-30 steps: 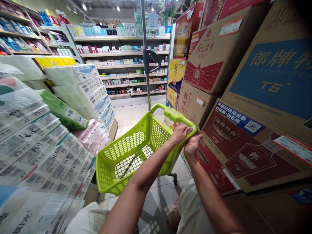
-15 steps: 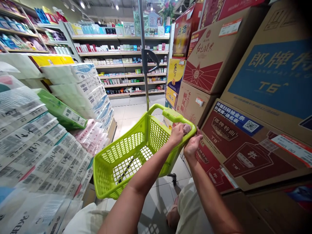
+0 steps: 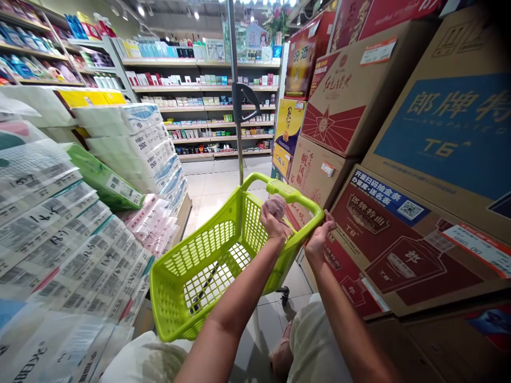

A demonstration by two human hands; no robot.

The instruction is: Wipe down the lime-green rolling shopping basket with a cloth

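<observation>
A lime-green plastic shopping cart (image 3: 191,274) with perforated basket walls stands in front of me, with a tall metal pole (image 3: 240,143) rising from its far corner. My left hand (image 3: 273,224) is closed around a crumpled pinkish-grey cloth (image 3: 275,205), just inside the basket by the handle side and apart from the rim. At the near right corner, my right hand (image 3: 318,238) has its fingers wrapped around the cart's rim. Part of the handle (image 3: 284,189) shows beyond the cloth.
Stacked tissue packs (image 3: 131,138) and paper packages (image 3: 59,229) line the left. Cardboard boxes (image 3: 399,234) are piled close on the right. Shelves of small goods (image 3: 203,106) stand across the far end, beyond the tiled floor (image 3: 211,183). A cart wheel (image 3: 285,295) shows below the basket.
My left hand has come off the cart's rim and shifted left over the basket, with the cloth now showing more fully. My right hand stays on the corner.
</observation>
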